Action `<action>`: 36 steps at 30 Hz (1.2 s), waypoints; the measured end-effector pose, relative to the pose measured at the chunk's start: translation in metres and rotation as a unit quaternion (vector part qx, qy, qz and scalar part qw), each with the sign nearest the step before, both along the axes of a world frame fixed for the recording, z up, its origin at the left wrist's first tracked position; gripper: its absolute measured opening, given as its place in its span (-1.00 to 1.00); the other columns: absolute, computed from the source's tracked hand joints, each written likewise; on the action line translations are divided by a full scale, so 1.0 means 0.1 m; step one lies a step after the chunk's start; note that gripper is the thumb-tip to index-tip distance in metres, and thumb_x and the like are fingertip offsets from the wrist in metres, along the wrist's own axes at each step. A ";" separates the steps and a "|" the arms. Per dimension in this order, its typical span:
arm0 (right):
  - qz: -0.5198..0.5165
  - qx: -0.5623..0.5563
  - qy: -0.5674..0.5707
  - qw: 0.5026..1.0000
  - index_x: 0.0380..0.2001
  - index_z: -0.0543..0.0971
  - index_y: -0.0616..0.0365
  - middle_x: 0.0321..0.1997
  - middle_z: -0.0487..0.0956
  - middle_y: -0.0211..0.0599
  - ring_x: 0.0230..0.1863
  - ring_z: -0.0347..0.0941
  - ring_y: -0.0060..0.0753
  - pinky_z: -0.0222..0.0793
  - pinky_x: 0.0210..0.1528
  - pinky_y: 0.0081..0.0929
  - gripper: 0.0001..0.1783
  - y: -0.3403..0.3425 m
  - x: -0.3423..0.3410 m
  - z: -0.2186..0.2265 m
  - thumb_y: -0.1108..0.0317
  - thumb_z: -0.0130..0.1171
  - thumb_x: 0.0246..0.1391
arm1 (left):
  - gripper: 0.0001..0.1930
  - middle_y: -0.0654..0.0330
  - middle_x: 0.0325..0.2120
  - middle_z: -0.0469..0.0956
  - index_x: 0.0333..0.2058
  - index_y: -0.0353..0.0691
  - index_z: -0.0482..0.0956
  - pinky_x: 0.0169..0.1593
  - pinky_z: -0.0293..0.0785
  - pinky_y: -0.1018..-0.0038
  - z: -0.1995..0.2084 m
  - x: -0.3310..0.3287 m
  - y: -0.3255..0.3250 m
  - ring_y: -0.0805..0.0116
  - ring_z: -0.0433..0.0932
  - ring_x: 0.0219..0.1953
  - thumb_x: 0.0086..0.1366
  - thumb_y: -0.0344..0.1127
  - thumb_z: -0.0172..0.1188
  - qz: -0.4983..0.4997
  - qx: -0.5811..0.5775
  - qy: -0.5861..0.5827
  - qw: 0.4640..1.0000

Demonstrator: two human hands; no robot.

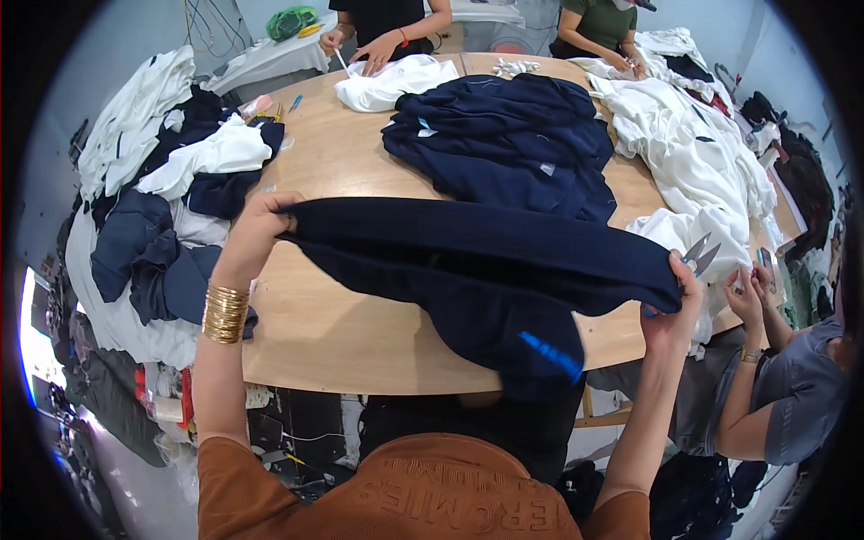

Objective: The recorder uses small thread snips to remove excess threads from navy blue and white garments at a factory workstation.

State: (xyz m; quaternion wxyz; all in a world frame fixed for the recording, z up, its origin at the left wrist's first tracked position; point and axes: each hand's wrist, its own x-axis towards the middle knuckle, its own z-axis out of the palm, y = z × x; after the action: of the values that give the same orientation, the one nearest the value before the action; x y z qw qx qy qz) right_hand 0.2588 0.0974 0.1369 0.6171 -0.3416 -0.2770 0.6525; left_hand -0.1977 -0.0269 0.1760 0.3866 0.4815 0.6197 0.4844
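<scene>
A navy garment [468, 236] is stretched between my two hands above the near part of the table, its lower part hanging over the table edge. My left hand [270, 216] is closed on one end of it. My right hand [677, 297] grips the other end and also holds small scissors [702, 256], whose blades point up and away. A bright blue strip [551, 356] shows on the hanging part, blurred by motion. Which kind of garment it is, I cannot tell.
The wooden table [333, 333] carries a navy garment pile [513, 135] ahead, white garments [684, 153] on the right and a mixed pile [171, 225] on the left. Two people work across the table. Close on my right, another person's hands [751, 292] handle white cloth.
</scene>
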 end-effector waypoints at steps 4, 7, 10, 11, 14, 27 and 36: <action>-0.036 -0.027 0.005 0.999 -0.46 0.50 0.06 -0.67 0.41 -0.62 -0.85 0.12 -0.75 -0.06 -0.85 -0.79 -0.94 0.05 0.03 -0.11 0.36 0.12 -0.06 | -0.61 0.25 -0.44 0.49 -0.19 -0.42 0.46 -0.28 0.36 0.65 0.16 0.13 -0.10 0.56 0.42 -0.43 -0.06 -0.62 -0.13 0.071 0.034 -0.078 0.994; -0.001 -0.014 -0.016 1.000 -0.51 0.45 0.00 -0.66 0.36 -0.66 -0.76 0.19 -0.79 -0.02 -0.78 -0.80 -0.93 0.02 0.08 -0.16 0.35 0.14 -0.11 | -0.59 0.24 -0.41 0.48 -0.15 -0.42 0.44 -0.27 0.37 0.64 0.17 0.10 -0.12 0.54 0.42 -0.42 -0.06 -0.60 -0.12 0.078 0.023 -0.084 0.993; -0.022 -0.033 -0.032 0.999 -0.53 0.44 0.00 -0.66 0.34 -0.66 -0.76 0.18 -0.79 -0.03 -0.77 -0.81 -0.92 -0.02 0.08 -0.16 0.35 0.14 -0.11 | -0.60 0.23 -0.39 0.48 -0.16 -0.42 0.43 -0.26 0.37 0.63 0.20 0.10 -0.09 0.53 0.41 -0.42 -0.06 -0.59 -0.10 0.060 0.011 -0.077 0.995; -0.021 -0.034 -0.032 0.999 -0.53 0.44 0.00 -0.66 0.34 -0.66 -0.76 0.18 -0.79 -0.03 -0.77 -0.81 -0.92 -0.03 0.09 -0.17 0.35 0.14 -0.11 | -0.61 0.23 -0.39 0.48 -0.17 -0.42 0.43 -0.25 0.37 0.63 0.21 0.11 -0.08 0.53 0.41 -0.42 -0.06 -0.58 -0.10 0.045 0.006 -0.070 0.997; -0.017 -0.019 -0.033 0.999 -0.54 0.43 0.02 -0.66 0.33 -0.66 -0.74 0.18 -0.81 -0.03 -0.76 -0.81 -0.91 -0.04 0.11 -0.19 0.35 0.14 -0.11 | -0.61 0.23 -0.40 0.48 -0.18 -0.42 0.44 -0.27 0.36 0.63 0.23 0.12 -0.09 0.55 0.41 -0.42 -0.08 -0.59 -0.11 0.072 0.011 -0.056 0.996; 0.128 0.204 -0.318 0.917 -0.24 0.59 0.20 -0.48 0.47 -0.54 -0.50 0.25 -0.73 0.19 -0.37 -0.71 -0.74 -0.07 -0.57 -0.09 0.52 0.07 -0.07 | -0.68 -0.10 -0.49 0.55 -0.36 -0.39 0.56 -0.26 0.43 0.36 -0.25 1.01 0.26 0.09 0.56 -0.41 -0.13 -0.49 -0.06 -0.102 0.121 0.295 0.942; 0.298 0.062 -0.250 0.919 -0.50 0.50 0.15 -0.64 0.34 -0.66 -0.56 0.23 -0.74 0.05 -0.46 -0.73 -0.76 -0.31 -0.98 0.02 0.36 0.36 -0.26 | -0.68 0.09 -0.39 0.54 -0.33 -0.33 0.48 -0.19 0.42 0.53 -0.20 1.29 0.37 0.28 0.54 -0.33 -0.13 -0.67 -0.08 -0.198 0.088 0.214 0.952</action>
State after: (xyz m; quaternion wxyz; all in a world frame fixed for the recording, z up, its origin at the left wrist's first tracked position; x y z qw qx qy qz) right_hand 0.1609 0.0666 0.1391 0.3250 -0.3562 -0.5510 0.6811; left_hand -0.0686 0.0103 0.1557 0.2894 0.7191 0.5350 0.3360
